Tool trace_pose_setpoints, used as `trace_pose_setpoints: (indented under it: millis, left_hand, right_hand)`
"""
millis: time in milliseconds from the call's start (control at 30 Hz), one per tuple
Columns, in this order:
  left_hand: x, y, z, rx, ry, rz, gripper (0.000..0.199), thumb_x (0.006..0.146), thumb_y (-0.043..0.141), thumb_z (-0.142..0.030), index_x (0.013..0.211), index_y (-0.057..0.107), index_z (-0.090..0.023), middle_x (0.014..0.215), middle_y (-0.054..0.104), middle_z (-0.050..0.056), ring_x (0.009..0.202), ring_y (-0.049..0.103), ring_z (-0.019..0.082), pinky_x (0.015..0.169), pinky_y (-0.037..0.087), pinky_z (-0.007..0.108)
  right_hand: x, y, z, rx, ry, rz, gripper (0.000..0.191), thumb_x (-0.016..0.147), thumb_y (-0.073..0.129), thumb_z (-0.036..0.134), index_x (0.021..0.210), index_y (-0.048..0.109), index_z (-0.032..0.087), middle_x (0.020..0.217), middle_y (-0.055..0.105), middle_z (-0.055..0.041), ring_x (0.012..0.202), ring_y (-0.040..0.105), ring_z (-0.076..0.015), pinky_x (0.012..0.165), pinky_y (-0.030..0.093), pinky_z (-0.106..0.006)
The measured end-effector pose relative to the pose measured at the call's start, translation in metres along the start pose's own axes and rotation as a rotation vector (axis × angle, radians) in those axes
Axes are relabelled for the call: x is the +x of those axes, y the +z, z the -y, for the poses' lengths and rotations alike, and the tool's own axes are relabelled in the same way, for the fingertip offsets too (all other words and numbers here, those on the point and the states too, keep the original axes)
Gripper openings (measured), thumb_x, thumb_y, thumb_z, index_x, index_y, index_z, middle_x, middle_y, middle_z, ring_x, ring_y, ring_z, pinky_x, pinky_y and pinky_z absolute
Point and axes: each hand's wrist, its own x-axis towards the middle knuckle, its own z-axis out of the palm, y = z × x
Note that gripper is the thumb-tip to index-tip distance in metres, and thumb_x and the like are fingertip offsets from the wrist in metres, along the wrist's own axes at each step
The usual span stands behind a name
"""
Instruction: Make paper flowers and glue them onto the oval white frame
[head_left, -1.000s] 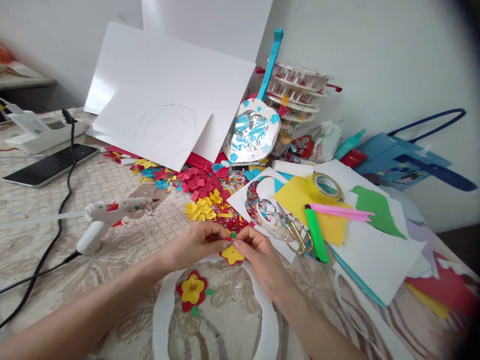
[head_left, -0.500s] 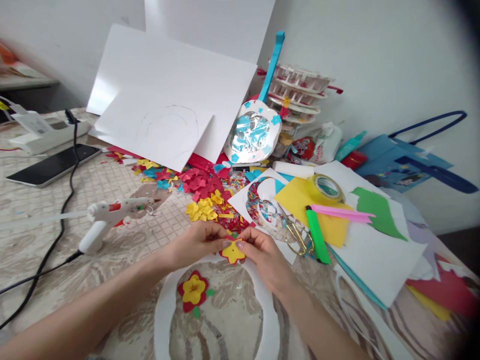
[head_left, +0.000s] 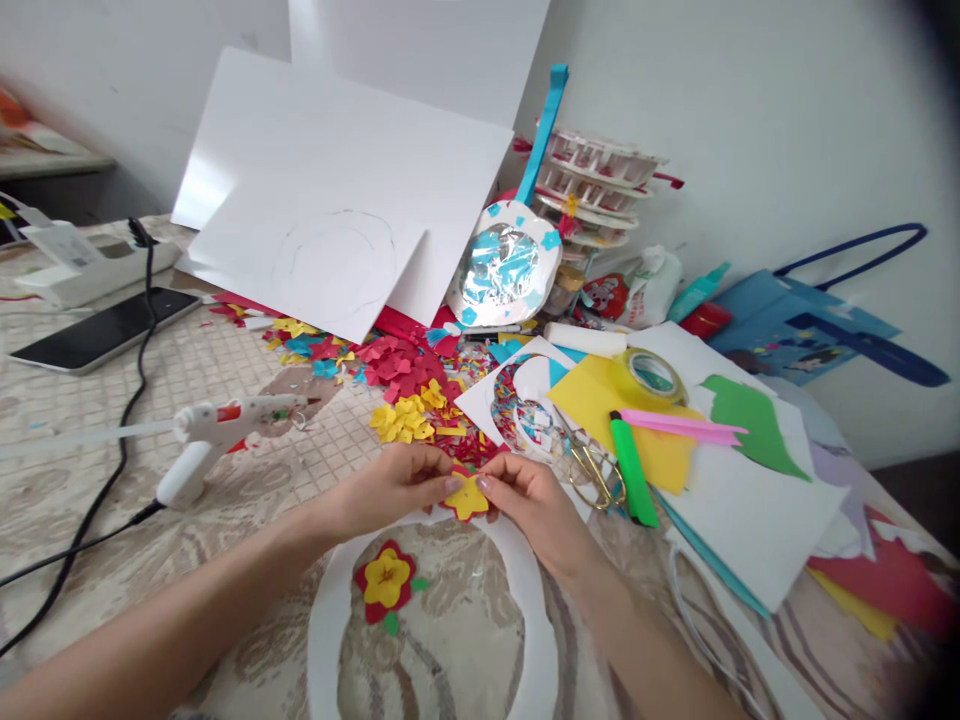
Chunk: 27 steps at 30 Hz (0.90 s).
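Both hands pinch a small paper flower [head_left: 468, 500], yellow petals over a red layer, with a bit of green behind its top edge. My left hand [head_left: 401, 488] has it by the left side, thumb on top; my right hand [head_left: 529, 500] presses the right side the same way. The flower lies over the top of a white paper ring [head_left: 541, 620] on the table. Whether it touches the ring cannot be made out. A finished-looking red and yellow flower [head_left: 386, 580] with green leaves sits at the ring's upper left.
A glue gun [head_left: 217, 435] with its black cord lies left. Behind are paper blossoms [head_left: 401, 418], white sheets [head_left: 330, 190] and a blue-handled round fan [head_left: 504, 265]. Gold-handled scissors [head_left: 596, 478], a green marker [head_left: 634, 470] and tape [head_left: 654, 375] lie right. A phone [head_left: 105, 330] is far left.
The flower and both fingertips have shifted very slightly upward, toward the ring's top edge. Both hands keep the same pinch; the other objects stay put.
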Motion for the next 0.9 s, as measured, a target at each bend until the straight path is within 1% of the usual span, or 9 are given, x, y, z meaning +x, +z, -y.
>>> trace_pose_setpoints:
  millis: [67,233,400,533,733,900]
  left_hand:
    - [0.0007,0.0011,0.0012,-0.014,0.001,0.024,0.031,0.077,0.060,-0.044,0.081,0.062,-0.013,0.068,0.060,0.001,0.058,0.049,0.010,0.054,0.037,0.022]
    - [0.0011,0.0022,0.0014,-0.005,-0.024,-0.011,0.032,0.078,0.060,-0.044,0.073,0.059,-0.013,0.065,0.059,0.000,0.056,0.048,0.010,0.053,0.037,0.022]
    - [-0.0016,-0.0004,-0.0005,0.047,0.039,0.062,0.029,0.080,0.057,-0.042,0.081,0.063,-0.013,0.068,0.060,0.001,0.060,0.050,0.011,0.057,0.040,0.023]
    - [-0.0025,-0.0023,0.0002,0.099,0.072,0.087,0.027,0.081,0.056,-0.040,0.084,0.064,-0.014,0.069,0.062,0.001,0.062,0.052,0.012,0.057,0.041,0.022]
    - [-0.0016,-0.0034,0.0028,0.126,0.073,0.099,0.027,0.081,0.057,-0.039,0.082,0.064,-0.013,0.068,0.062,0.001,0.060,0.052,0.012,0.055,0.040,0.021]
    - [-0.0017,-0.0038,0.0023,0.126,0.066,0.115,0.026,0.083,0.055,-0.037,0.084,0.064,-0.013,0.071,0.063,0.002,0.063,0.052,0.012,0.057,0.040,0.022]
  right_hand:
    - [-0.0006,0.0006,-0.0012,0.016,-0.013,-0.011,0.017,0.077,0.065,0.032,0.074,0.061,0.017,0.062,0.062,0.0013,0.054,0.054,-0.0099,0.053,0.042,-0.022]
    - [-0.0021,0.0008,0.0004,0.039,0.006,0.050,0.016,0.077,0.065,0.031,0.074,0.062,0.016,0.064,0.062,0.0010,0.055,0.054,-0.0095,0.053,0.042,-0.022]
    - [-0.0015,-0.0016,0.0012,0.065,0.056,0.113,0.013,0.076,0.065,0.027,0.071,0.061,0.016,0.061,0.061,0.0019,0.053,0.054,-0.0090,0.052,0.041,-0.021]
    - [-0.0015,-0.0017,-0.0011,0.096,0.059,0.166,0.012,0.076,0.064,0.025,0.070,0.059,0.016,0.060,0.061,0.0027,0.054,0.055,-0.0090,0.053,0.041,-0.020]
    - [-0.0012,-0.0005,-0.0036,0.124,0.085,0.165,0.016,0.075,0.066,0.028,0.069,0.058,0.016,0.060,0.062,0.0026,0.052,0.055,-0.0090,0.052,0.042,-0.020]
    - [-0.0022,-0.0050,0.0052,0.068,0.110,0.185,0.016,0.075,0.067,0.031,0.073,0.062,0.015,0.062,0.064,0.0009,0.054,0.058,-0.0099,0.052,0.043,-0.021]
